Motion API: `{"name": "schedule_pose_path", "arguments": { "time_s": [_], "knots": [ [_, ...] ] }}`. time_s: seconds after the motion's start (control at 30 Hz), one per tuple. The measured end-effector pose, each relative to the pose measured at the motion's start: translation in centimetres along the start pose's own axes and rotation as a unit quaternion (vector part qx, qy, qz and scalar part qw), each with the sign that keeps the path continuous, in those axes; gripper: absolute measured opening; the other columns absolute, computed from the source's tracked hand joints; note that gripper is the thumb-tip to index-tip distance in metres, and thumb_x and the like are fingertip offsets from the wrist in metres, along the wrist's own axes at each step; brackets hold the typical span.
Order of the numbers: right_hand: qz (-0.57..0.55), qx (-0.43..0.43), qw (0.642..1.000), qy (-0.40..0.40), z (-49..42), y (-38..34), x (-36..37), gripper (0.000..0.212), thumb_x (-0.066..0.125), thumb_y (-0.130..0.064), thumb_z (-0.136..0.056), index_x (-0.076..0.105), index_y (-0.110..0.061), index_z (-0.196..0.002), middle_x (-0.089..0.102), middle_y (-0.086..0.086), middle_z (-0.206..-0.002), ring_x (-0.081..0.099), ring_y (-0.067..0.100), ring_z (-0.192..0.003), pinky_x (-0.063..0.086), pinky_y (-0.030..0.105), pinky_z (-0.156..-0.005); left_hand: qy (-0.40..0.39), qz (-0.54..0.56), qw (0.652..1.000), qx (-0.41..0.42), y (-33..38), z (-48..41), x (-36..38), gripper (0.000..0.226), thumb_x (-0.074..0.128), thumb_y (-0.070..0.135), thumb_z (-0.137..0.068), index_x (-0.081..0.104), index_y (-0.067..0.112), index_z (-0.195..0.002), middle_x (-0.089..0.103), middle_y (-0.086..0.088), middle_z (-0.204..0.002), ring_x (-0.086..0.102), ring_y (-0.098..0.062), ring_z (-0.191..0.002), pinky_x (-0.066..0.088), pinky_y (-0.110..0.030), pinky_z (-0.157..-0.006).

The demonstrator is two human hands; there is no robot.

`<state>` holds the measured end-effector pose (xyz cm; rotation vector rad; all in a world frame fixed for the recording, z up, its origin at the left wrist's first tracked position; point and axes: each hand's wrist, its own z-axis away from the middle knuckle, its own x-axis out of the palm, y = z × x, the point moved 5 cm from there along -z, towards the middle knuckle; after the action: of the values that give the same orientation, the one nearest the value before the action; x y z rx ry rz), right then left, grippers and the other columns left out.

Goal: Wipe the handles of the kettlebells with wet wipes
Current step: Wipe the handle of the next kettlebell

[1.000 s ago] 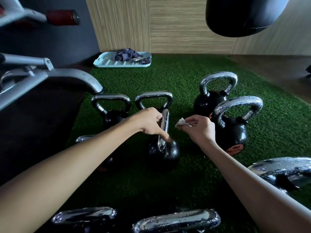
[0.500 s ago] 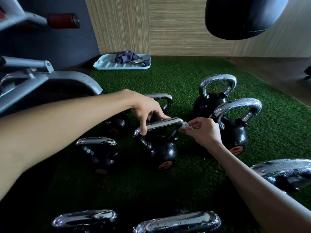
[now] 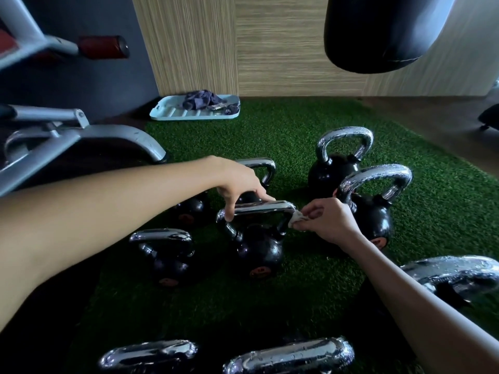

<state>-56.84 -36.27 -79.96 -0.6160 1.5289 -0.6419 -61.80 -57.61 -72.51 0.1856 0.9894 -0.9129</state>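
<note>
Several black kettlebells with chrome handles stand on green turf. The middle kettlebell is upright, its handle lying level. My left hand rests on that handle's left part, fingers curled over the bar. My right hand pinches a small white wet wipe and presses it against the handle's right corner. Two larger kettlebells stand right behind my right hand. A smaller one sits to the left.
A grey gym machine frame fills the left side. A black punching bag hangs at the upper right. A pale blue tray with dark cloth lies by the wooden wall. More wet chrome handles sit near the bottom edge and at right.
The middle kettlebell was turned from edge-on to broadside while my left hand shifted its grip on the bar. My right hand brought the wipe onto the handle's right corner.
</note>
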Motion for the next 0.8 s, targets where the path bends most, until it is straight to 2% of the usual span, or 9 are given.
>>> {"name": "schedule_pose_path", "arguments": {
  "time_s": [0.1, 0.17, 0.23, 0.3, 0.4, 0.47, 0.53, 0.7, 0.8],
  "knots": [
    [0.026, 0.004, 1.000, -0.011, 0.4, -1.2, -0.7, 0.033, 0.097, -0.039, -0.057, 0.076, -0.032, -0.082, 0.072, -0.012, -0.078, 0.068, 0.005, -0.078, 0.044, 0.020, -0.059, 0.060, -0.055, 0.996, -0.020, 0.0, 1.0, 0.0, 0.124, 0.085, 0.064, -0.065, 0.002, 0.053, -0.157, 0.018, 0.012, -0.168, 0.044, -0.024, -0.139, 0.052, -0.040, -0.096],
    [0.035, -0.004, 0.999, -0.002, 0.9, -1.9, -1.4, 0.031, 0.096, -0.040, -0.058, 0.076, -0.034, -0.080, 0.072, -0.013, -0.078, 0.067, 0.003, -0.077, 0.041, 0.019, -0.058, 0.125, 0.000, 0.992, -0.023, 0.3, 2.0, 0.0, 0.116, 0.082, 0.061, -0.071, 0.008, 0.049, -0.159, 0.027, 0.012, -0.166, 0.039, -0.024, -0.143, 0.048, -0.043, -0.103],
    [0.034, -0.017, 0.999, 0.004, 1.9, -3.0, -2.0, 0.029, 0.095, -0.039, -0.060, 0.076, -0.035, -0.081, 0.072, -0.014, -0.078, 0.066, 0.000, -0.078, 0.041, 0.016, -0.060, 0.203, 0.102, 0.974, -0.010, 0.8, 3.4, 0.1, 0.094, 0.081, 0.051, -0.080, 0.027, 0.045, -0.157, 0.048, 0.007, -0.154, 0.045, -0.020, -0.136, 0.046, -0.040, -0.105],
    [0.040, -0.030, 0.999, 0.009, 3.2, -4.1, -2.5, 0.028, 0.094, -0.037, -0.062, 0.076, -0.035, -0.083, 0.072, -0.016, -0.079, 0.065, -0.005, -0.079, 0.041, 0.011, -0.061, 0.252, 0.213, 0.944, 0.014, 1.8, 4.9, 0.4, 0.067, 0.079, 0.040, -0.084, 0.052, 0.041, -0.145, 0.062, 0.005, -0.133, 0.056, -0.012, -0.115, 0.047, -0.029, -0.094],
    [0.043, -0.031, 0.998, 0.032, 5.9, -5.3, -3.2, 0.026, 0.094, -0.037, -0.061, 0.075, -0.036, -0.079, 0.072, -0.018, -0.075, 0.063, -0.011, -0.073, 0.040, 0.009, -0.063, 0.216, 0.309, 0.924, 0.056, 4.0, 6.7, 1.7, 0.040, 0.082, 0.038, -0.082, 0.072, 0.040, -0.121, 0.073, 0.014, -0.113, 0.064, -0.001, -0.100, 0.052, -0.023, -0.089],
    [0.039, -0.026, 0.998, 0.047, 7.6, -6.0, -3.3, 0.026, 0.094, -0.037, -0.061, 0.074, -0.036, -0.078, 0.072, -0.019, -0.071, 0.061, -0.012, -0.066, 0.041, 0.018, -0.065, 0.174, 0.341, 0.921, 0.072, 4.9, 6.9, 2.8, 0.033, 0.083, 0.039, -0.081, 0.076, 0.039, -0.112, 0.076, 0.018, -0.100, 0.066, 0.004, -0.092, 0.053, -0.020, -0.083],
    [0.058, -0.023, 0.997, 0.052, 9.4, -6.8, -3.5, 0.027, 0.095, -0.035, -0.060, 0.074, -0.034, -0.077, 0.071, -0.019, -0.070, 0.060, -0.012, -0.062, 0.040, 0.014, -0.064, 0.158, 0.360, 0.916, 0.084, 5.8, 6.9, 3.5, 0.026, 0.083, 0.038, -0.080, 0.078, 0.040, -0.106, 0.075, 0.020, -0.094, 0.067, 0.004, -0.090, 0.056, -0.025, -0.085],
    [0.152, -0.032, 0.987, 0.038, 15.1, -10.1, -5.0, 0.029, 0.093, -0.037, -0.059, 0.071, -0.036, -0.078, 0.070, -0.018, -0.073, 0.061, -0.012, -0.073, 0.038, 0.000, -0.067, 0.132, 0.422, 0.886, 0.140, 7.5, 8.6, 4.5, 0.021, 0.080, 0.040, -0.085, 0.078, 0.037, -0.106, 0.077, 0.019, -0.095, 0.068, 0.009, -0.090, 0.051, -0.014, -0.084],
    [0.225, -0.070, 0.970, -0.052, 18.6, -12.6, -5.5, 0.023, 0.085, -0.049, -0.064, 0.071, -0.041, -0.080, 0.071, -0.022, -0.076, 0.058, -0.019, -0.071, 0.035, 0.000, -0.066, 0.058, 0.435, 0.882, 0.170, 9.4, 10.2, 6.3, 0.027, 0.080, 0.047, -0.083, 0.077, 0.037, -0.108, 0.076, 0.020, -0.099, 0.068, 0.007, -0.094, 0.049, -0.014, -0.090]
  ]
}}
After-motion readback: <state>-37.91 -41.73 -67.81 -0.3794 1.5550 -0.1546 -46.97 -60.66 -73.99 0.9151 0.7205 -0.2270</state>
